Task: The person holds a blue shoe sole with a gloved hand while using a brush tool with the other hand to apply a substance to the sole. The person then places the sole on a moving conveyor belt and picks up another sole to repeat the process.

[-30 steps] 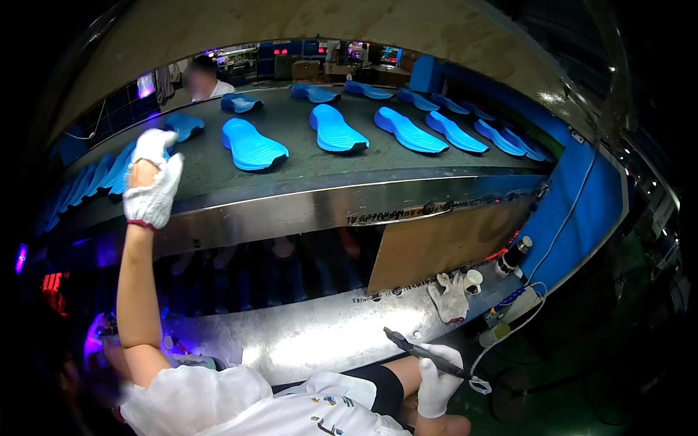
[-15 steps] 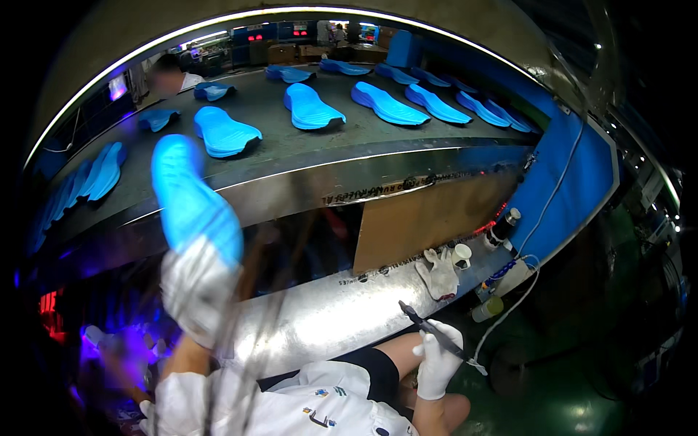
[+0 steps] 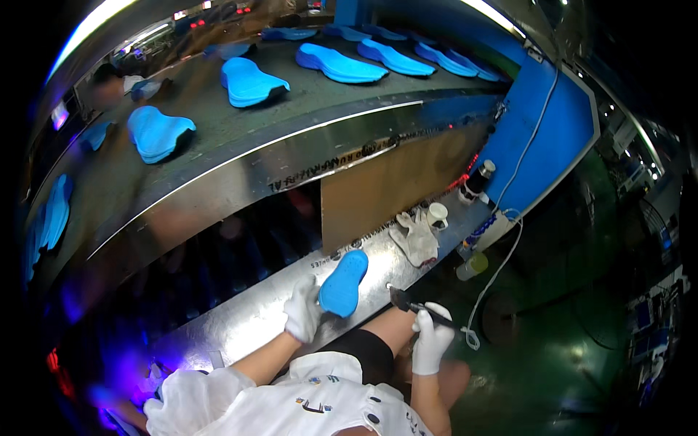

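My left hand (image 3: 303, 311), in a white glove, grips the near left edge of a blue shoe sole (image 3: 343, 285) over the metal shelf in front of me. The sole's flat, dotted face is turned up. Its far end points away and to the right. To the right, my gloved right hand (image 3: 432, 338) is closed round the black handle of a brush (image 3: 405, 299). The brush's dark head points left toward the sole, apart from it. The fingertips under the sole are hidden.
Several blue soles (image 3: 253, 82) lie on the dark conveyor belt (image 3: 211, 145) beyond the metal shelf (image 3: 247, 327). A used glove (image 3: 416, 241), a small white cup (image 3: 436, 216) and a dark bottle (image 3: 478, 180) stand or lie at the shelf's right. A white cable (image 3: 502, 272) hangs nearby.
My left hand has come back from the belt toward me and to the right, bringing the blue sole over the shelf near the brush. My right hand still holds the brush. The view has shifted.
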### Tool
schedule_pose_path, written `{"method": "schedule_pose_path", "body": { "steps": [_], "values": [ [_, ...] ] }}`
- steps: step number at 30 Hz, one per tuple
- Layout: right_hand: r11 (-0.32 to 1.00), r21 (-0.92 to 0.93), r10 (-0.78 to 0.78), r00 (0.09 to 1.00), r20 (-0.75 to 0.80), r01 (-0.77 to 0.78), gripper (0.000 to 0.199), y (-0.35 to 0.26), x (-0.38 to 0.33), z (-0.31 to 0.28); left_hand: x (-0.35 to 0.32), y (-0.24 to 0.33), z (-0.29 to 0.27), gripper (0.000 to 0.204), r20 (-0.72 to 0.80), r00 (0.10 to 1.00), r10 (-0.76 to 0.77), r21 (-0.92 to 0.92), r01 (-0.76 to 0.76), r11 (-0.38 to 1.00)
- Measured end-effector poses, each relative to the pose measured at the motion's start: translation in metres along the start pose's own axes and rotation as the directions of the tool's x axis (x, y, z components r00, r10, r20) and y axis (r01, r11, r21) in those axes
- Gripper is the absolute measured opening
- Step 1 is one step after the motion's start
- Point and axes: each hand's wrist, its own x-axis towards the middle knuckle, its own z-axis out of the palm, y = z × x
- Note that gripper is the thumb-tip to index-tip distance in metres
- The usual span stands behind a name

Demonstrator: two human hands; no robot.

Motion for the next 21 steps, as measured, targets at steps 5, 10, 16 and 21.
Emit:
{"method": "schedule_pose_path", "body": {
  "steps": [5, 10, 16, 21],
  "values": [
    [0.998, -0.068, -0.008, 1.000, 0.004, 0.008, 0.021, 0.011, 0.009, 0.011, 0.032, 0.000, 0.029, 0.089, 0.420, 0.863, -0.279, -0.456, 0.467, 0.758],
    [0.969, -0.246, 0.028, 0.992, 0.124, 0.003, 0.016, 0.042, 0.020, 0.017, 0.031, -0.019, 0.047, 0.083, 0.400, 0.842, -0.362, -0.634, 0.539, 0.554],
    [0.431, -0.670, -0.331, 0.797, 0.506, 0.605, 0.013, 0.023, 0.047, 0.061, -0.010, -0.008, 0.082, 0.076, 0.361, 0.880, -0.310, -0.565, 0.470, 0.678],
    [0.683, -0.470, -0.198, 0.761, 0.618, 0.560, 0.018, -0.044, 0.014, 0.056, -0.011, 0.003, 0.073, 0.072, 0.495, 0.869, -0.013, -0.612, 0.359, 0.704]
  ]
}}
